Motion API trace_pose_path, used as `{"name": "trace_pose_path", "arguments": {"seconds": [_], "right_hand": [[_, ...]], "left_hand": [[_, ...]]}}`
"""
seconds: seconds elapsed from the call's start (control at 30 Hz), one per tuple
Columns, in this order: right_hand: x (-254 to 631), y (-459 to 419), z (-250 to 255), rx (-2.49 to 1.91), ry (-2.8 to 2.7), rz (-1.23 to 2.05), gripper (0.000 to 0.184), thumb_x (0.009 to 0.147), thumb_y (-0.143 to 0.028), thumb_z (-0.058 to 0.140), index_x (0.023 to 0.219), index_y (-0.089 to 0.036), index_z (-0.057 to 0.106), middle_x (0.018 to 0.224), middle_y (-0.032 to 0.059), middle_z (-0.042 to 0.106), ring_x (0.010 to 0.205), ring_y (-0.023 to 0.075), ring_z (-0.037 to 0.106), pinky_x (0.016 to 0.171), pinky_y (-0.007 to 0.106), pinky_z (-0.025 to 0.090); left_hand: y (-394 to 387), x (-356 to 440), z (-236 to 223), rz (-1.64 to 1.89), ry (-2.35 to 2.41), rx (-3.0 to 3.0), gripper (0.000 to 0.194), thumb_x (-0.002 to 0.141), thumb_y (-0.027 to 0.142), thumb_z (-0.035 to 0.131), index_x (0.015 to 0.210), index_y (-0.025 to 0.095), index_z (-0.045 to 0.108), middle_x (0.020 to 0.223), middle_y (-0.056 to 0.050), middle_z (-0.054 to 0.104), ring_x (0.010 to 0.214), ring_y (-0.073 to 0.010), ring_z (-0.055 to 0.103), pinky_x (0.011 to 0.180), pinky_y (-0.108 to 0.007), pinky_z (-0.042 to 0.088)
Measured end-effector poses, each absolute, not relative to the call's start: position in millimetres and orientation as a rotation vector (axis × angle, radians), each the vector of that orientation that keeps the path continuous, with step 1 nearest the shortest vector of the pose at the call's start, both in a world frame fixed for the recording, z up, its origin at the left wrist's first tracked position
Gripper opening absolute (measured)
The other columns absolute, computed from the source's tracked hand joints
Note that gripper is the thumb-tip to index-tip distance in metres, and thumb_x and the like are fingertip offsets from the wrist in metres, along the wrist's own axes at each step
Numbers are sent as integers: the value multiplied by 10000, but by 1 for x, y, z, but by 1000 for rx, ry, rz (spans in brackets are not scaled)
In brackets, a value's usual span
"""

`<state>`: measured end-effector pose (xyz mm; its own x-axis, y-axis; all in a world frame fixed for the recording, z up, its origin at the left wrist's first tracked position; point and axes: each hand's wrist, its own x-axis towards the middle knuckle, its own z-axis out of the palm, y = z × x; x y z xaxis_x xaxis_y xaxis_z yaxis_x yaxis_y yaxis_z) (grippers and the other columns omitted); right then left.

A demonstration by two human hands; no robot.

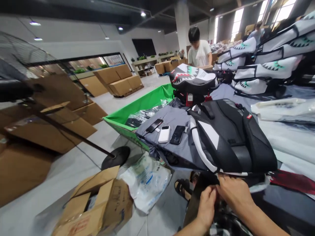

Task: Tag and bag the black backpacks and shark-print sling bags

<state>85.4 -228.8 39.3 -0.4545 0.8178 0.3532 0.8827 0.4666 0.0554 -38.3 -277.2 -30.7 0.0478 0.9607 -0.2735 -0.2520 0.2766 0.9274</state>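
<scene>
A black and grey backpack (231, 131) with white trim lies on the cloth-covered table, its padded straps facing up. At its near edge my right hand (235, 190) is closed, fingertips gripping the backpack's lower edge. Close beside it, just below that edge, my left hand (206, 203) pinches with thumb and fingers. What sits in that pinch is too small and hidden to make out. A red mesh piece (294, 181) lies to the right of the backpack.
Phones (177, 134) and a white power bank (164, 134) lie left of the backpack. Behind stands a shark-mouth backpack (193, 77), near a co-worker (200, 50). White backpacks (268, 68) are piled right. A green bin (140, 103), cardboard box (115, 203) and plastic bag (147, 180) are left.
</scene>
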Motion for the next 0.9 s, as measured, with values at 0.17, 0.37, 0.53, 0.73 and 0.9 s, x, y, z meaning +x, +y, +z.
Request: {"name": "trace_pose_path", "arguments": {"seconds": [0.17,0.37,0.53,0.73,0.9], "right_hand": [[128,-242,52,-1213,-2285,-425,331,936,-421,579,1155,-182,644,899,83,751,644,213,701,575,315,511],[201,-240,40,-947,-2204,-361,252,982,-400,555,1124,-222,662,973,57,737,877,221,689,962,390,461],[200,-231,21,-839,-2299,-401,164,989,-280,529,1002,-224,683,870,36,697,775,171,632,867,345,456],[155,-230,22,-879,-2194,-393,148,989,-142,505,991,-187,646,841,39,669,777,158,605,846,334,426],[144,-229,22,-946,-2106,-276,167,1011,-164,499,935,-211,640,804,-4,689,708,118,613,849,321,391]], "left_hand": [[-263,-25,-1,1263,914,780,624,851,678,650,1183,152,688,1127,-104,732,1072,-257,652,1009,-371,467],[-249,-2,-5,1330,892,529,580,655,534,891,1039,136,718,977,-94,752,922,-237,690,859,-333,528],[-227,-10,-2,1323,1088,524,640,562,590,916,931,103,726,851,-79,745,783,-200,673,773,-301,532],[-224,-43,7,1206,1322,872,691,728,788,678,937,130,661,755,-33,682,610,-185,643,610,-309,544],[-262,-52,-21,1487,1707,1318,410,1011,532,446,1096,188,651,1069,-102,708,1014,-230,676,921,-378,546]]}}
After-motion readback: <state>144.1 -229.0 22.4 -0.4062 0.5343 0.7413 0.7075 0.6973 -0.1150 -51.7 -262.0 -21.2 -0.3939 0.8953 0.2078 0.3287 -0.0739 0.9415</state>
